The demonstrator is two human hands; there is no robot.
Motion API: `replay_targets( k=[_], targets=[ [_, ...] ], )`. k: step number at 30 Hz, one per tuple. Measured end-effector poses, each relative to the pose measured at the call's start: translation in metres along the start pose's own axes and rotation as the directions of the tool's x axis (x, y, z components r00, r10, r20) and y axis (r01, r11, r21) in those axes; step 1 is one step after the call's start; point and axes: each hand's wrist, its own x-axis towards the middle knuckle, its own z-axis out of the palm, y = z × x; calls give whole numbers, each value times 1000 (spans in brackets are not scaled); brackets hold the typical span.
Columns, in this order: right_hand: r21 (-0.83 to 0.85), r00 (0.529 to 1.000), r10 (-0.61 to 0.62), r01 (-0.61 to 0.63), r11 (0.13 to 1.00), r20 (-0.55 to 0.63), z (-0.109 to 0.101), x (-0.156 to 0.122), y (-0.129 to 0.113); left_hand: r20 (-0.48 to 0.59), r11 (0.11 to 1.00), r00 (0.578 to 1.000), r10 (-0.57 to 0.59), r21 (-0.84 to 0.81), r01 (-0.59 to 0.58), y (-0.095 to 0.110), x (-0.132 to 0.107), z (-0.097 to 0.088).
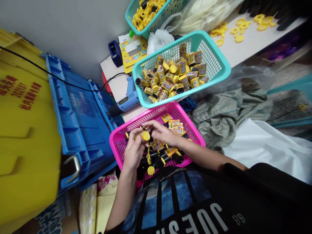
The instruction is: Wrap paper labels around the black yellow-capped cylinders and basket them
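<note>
My left hand (134,148) is closed around a small cylinder with a yellow cap (146,136), the cap turned upward and to the right. Beside it, my right hand (164,134) has its fingers curved and apart near the cylinder; whether they touch it is hard to see. Both hands are above a pink basket (198,135). In the basket lie black cylinders (165,157) with yellow caps, and flat printed label sleeves (177,126). My hands and forearms hide part of the contents.
Behind stands a turquoise basket (225,61) of labelled cylinders (172,78). A blue heat gun (128,99) lies left of it, its cord crossing blue crates (73,107). Another turquoise basket (143,31) holds yellow parts. Yellow ring pieces (240,31) lie on the table at right.
</note>
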Motion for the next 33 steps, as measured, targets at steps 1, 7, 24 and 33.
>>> replay_targets(
  k=[1,7,24,33],
  targets=[
    [-142,998,-59,59,988,7,0,-1,-2,-3,1000,1000,-1,-17,1,0,-1,0],
    [-502,966,-257,237,832,30,9,5,-18,14,1000,1000,-1,-23,2,-1,-1,-3],
    [-971,930,289,-195,-141,-229,-21,-31,-25,-406,719,863,301,691,74,-26,-87,-143],
    [-922,900,260,-284,-264,-351,1,-14,-19,-481,836,870,110,518,181,-50,-66,-123]
  ],
)
